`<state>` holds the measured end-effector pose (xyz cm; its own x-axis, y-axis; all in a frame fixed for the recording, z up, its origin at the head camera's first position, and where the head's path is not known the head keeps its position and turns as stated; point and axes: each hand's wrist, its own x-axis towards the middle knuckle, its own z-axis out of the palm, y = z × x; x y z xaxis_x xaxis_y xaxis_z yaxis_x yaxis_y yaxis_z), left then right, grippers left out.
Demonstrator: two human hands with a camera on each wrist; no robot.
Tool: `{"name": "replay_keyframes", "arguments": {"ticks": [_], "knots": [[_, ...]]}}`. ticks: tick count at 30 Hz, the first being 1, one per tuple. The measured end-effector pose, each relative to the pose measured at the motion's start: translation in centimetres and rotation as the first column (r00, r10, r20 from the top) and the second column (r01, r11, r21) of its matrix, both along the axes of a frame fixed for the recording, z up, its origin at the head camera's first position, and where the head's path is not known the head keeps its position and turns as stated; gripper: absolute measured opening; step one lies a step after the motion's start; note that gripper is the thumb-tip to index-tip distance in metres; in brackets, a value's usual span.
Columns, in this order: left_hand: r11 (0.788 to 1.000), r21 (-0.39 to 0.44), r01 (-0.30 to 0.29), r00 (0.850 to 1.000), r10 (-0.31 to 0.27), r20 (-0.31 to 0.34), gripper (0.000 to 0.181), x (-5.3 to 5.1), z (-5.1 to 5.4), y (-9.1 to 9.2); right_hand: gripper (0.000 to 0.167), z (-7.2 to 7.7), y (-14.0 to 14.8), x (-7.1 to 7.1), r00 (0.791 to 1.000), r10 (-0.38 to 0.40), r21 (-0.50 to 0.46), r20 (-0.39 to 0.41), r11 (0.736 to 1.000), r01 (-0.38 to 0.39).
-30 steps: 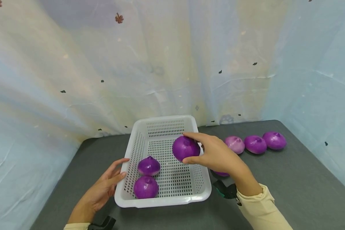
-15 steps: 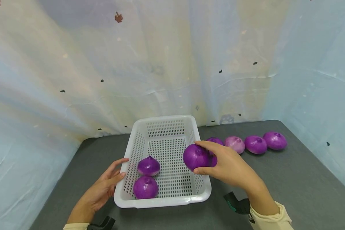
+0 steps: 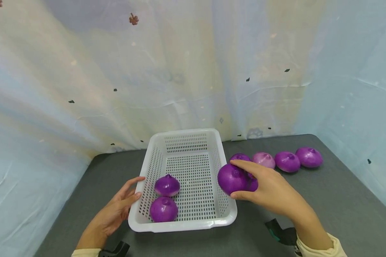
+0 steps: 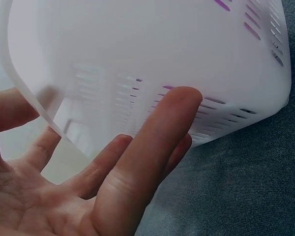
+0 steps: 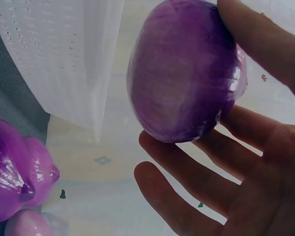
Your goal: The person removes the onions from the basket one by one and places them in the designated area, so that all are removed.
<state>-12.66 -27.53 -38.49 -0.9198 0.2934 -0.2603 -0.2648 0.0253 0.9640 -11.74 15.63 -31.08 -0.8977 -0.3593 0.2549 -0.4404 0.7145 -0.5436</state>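
A white slotted plastic basket [image 3: 193,185] stands on the grey table, with two purple onions [image 3: 163,209] inside at its left. My left hand [image 3: 114,210] touches the basket's left rim with thumb and index fingertips. The left wrist view shows its other fingers fairly straight beside the outer wall. My right hand [image 3: 270,185] grips another purple onion [image 3: 231,179] between thumb and fingers, raised beside the basket's right rim. In the right wrist view this onion [image 5: 179,73] is clear of the basket wall. A further purple onion [image 3: 252,185] behind that hand is mostly hidden.
A row of onions reaches right from the basket: a purple one [image 3: 240,157], a paler pink one [image 3: 263,159], and purple ones [image 3: 287,161] [image 3: 309,157] further along. Patterned curtain [image 3: 186,71] hangs behind the table [image 3: 325,200].
My right hand has carried its onion from above the basket to the right, past the right rim. The left hand, the basket and the two onions in it have stayed put.
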Motion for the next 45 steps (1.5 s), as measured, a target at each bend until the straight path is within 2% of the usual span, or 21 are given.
{"name": "replay_keyframes", "arguments": {"ticks": [11, 17, 25, 32, 45], "knots": [[0.999, 0.027, 0.025, 1.000, -0.025, -0.011, 0.055, -0.1, -0.3, -0.2, 0.079, -0.6, 0.7, -0.2, 1.000, 0.010, 0.024, -0.025, 1.000, -0.009], [0.999, 0.029, 0.023, 1.000, -0.022, -0.020, 0.054, -0.1, -0.1, -0.3, 0.079, -0.5, 1.2, -0.7, 0.999, 0.016, 0.033, -0.042, 0.999, -0.015], [1.000, 0.024, 0.014, 1.000, -0.014, -0.019, 0.054, -0.1, 0.1, -0.2, 0.080, -0.5, 2.1, -1.4, 1.000, 0.008, 0.053, -0.016, 0.999, -0.007], [0.999, 0.028, 0.024, 1.000, -0.023, -0.013, 0.054, -0.1, -0.1, -0.2, 0.083, -0.6, 3.0, -1.7, 1.000, -0.005, 0.073, -0.003, 0.997, 0.006], [1.000, 0.016, 0.006, 1.000, -0.006, -0.003, 0.056, -0.2, -0.3, -0.2, 0.081, -0.9, 4.7, -2.3, 0.999, -0.032, 0.080, 0.025, 0.996, 0.030]]}}
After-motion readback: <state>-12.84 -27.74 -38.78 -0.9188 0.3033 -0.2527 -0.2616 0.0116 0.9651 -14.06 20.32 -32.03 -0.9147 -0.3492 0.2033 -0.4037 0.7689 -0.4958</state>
